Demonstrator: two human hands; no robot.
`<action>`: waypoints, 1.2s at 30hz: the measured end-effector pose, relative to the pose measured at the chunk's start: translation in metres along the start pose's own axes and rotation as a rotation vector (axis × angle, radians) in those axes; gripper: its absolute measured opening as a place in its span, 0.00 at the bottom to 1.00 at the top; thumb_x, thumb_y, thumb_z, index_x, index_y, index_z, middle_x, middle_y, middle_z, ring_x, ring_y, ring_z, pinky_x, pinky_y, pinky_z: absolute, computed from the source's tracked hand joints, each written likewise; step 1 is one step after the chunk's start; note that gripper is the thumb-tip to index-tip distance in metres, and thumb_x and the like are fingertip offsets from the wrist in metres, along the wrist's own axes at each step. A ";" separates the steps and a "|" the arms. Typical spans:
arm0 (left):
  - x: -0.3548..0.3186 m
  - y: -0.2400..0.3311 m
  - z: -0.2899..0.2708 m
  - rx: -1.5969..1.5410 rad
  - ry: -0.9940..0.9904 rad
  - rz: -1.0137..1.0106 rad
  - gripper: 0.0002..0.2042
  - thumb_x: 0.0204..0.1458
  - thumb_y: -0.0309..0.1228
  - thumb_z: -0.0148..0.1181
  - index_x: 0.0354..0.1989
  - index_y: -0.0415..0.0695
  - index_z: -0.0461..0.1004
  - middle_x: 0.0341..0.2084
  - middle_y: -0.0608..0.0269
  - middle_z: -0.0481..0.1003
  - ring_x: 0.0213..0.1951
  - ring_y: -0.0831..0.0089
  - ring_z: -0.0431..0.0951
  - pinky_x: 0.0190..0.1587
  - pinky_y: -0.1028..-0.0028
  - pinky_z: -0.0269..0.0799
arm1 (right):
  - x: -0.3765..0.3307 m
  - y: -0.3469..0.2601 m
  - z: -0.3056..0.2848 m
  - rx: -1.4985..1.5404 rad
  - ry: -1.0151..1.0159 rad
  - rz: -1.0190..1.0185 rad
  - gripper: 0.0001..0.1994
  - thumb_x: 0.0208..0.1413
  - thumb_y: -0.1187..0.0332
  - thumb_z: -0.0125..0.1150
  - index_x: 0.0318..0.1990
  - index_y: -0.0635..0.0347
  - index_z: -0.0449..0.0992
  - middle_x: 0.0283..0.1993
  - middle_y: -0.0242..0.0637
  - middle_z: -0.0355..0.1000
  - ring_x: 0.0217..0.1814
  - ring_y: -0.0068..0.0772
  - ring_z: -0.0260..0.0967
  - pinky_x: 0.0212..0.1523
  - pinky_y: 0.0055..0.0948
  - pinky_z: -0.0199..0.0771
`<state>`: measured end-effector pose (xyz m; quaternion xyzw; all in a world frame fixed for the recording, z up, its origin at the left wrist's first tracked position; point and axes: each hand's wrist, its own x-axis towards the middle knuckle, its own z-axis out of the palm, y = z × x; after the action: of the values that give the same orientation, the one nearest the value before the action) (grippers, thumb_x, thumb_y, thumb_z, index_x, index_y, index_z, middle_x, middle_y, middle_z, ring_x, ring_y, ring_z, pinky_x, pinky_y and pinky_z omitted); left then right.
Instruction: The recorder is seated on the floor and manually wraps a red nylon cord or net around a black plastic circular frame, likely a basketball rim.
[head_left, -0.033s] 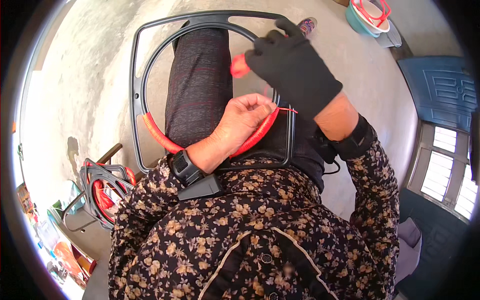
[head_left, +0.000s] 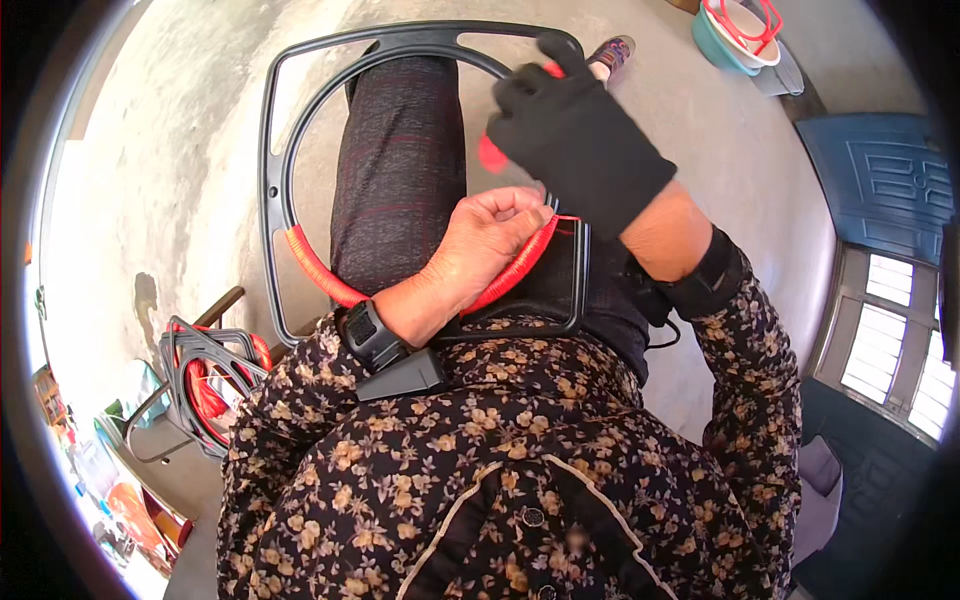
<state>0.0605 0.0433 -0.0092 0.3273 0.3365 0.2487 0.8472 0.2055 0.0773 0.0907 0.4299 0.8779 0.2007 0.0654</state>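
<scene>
A black frame (head_left: 412,38) with a rounded inner ring lies across my lap. Glossy red cord (head_left: 318,263) is wound tightly round the ring's near half, on both sides of my left wrist. My bare left hand (head_left: 478,243) pinches the ring at the right end of this winding, thumb and forefinger together. Just beyond it, my right hand (head_left: 585,145), in a black glove, is closed on a red bundle (head_left: 491,155), apparently cord, mostly hidden and blurred. A thin red strand (head_left: 566,217) runs from the winding toward the glove.
Similar black frames (head_left: 205,375) with red winding are stacked at lower left beside a dark bar. Tubs (head_left: 728,45) with red handles stand at far right. A blue panelled door (head_left: 885,185) and a barred window (head_left: 885,320) are on the right. One shoe (head_left: 613,58) shows beyond the frame.
My right hand has shifted slightly down, and the red bundle has moved down and a little right with it. Less of the thin strand shows beside the frame. My left hand keeps its place.
</scene>
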 end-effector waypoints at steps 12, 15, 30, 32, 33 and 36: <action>-0.003 0.004 0.006 0.012 -0.092 0.095 0.06 0.57 0.28 0.55 0.35 0.38 0.72 0.29 0.66 0.76 0.31 0.80 0.76 0.37 0.78 0.75 | -0.045 0.010 0.002 0.510 0.054 0.229 0.20 0.41 0.66 0.63 0.46 0.54 0.73 0.55 0.40 0.68 0.61 0.44 0.61 0.59 0.42 0.62; -0.003 0.009 0.005 -0.097 -0.144 -0.052 0.06 0.57 0.26 0.53 0.36 0.36 0.73 0.30 0.64 0.76 0.32 0.81 0.75 0.39 0.81 0.71 | -0.078 0.006 -0.011 0.750 0.001 0.386 0.22 0.39 0.65 0.67 0.46 0.54 0.73 0.54 0.41 0.68 0.61 0.46 0.61 0.58 0.41 0.63; 0.003 0.014 0.000 -0.299 -0.138 -0.239 0.06 0.57 0.29 0.55 0.37 0.38 0.72 0.33 0.61 0.76 0.31 0.74 0.77 0.39 0.74 0.76 | -0.085 -0.052 -0.003 0.629 0.133 0.406 0.14 0.35 0.60 0.65 0.27 0.60 0.74 0.50 0.44 0.69 0.55 0.43 0.63 0.55 0.44 0.61; 0.003 0.013 0.002 -0.383 -0.115 -0.220 0.05 0.57 0.27 0.54 0.36 0.38 0.71 0.31 0.61 0.76 0.31 0.75 0.78 0.37 0.73 0.78 | -0.091 -0.051 -0.012 0.732 0.110 0.391 0.12 0.36 0.64 0.65 0.28 0.60 0.74 0.48 0.44 0.70 0.53 0.44 0.65 0.53 0.44 0.63; 0.003 0.013 0.002 -0.427 -0.137 -0.186 0.05 0.57 0.26 0.53 0.36 0.37 0.71 0.30 0.60 0.76 0.30 0.75 0.78 0.36 0.73 0.79 | -0.093 -0.050 -0.017 0.875 0.125 0.410 0.11 0.36 0.67 0.65 0.29 0.61 0.73 0.49 0.45 0.70 0.55 0.45 0.65 0.54 0.43 0.63; 0.003 0.015 -0.001 -0.372 -0.144 -0.227 0.06 0.57 0.28 0.55 0.37 0.39 0.72 0.33 0.61 0.77 0.33 0.74 0.78 0.41 0.73 0.76 | -0.095 -0.045 -0.033 1.211 0.070 0.510 0.11 0.39 0.73 0.65 0.32 0.62 0.72 0.50 0.46 0.69 0.58 0.46 0.64 0.56 0.41 0.64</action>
<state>0.0581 0.0556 -0.0001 0.1422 0.2581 0.1856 0.9374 0.2225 -0.0319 0.0968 0.5785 0.7079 -0.3055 -0.2664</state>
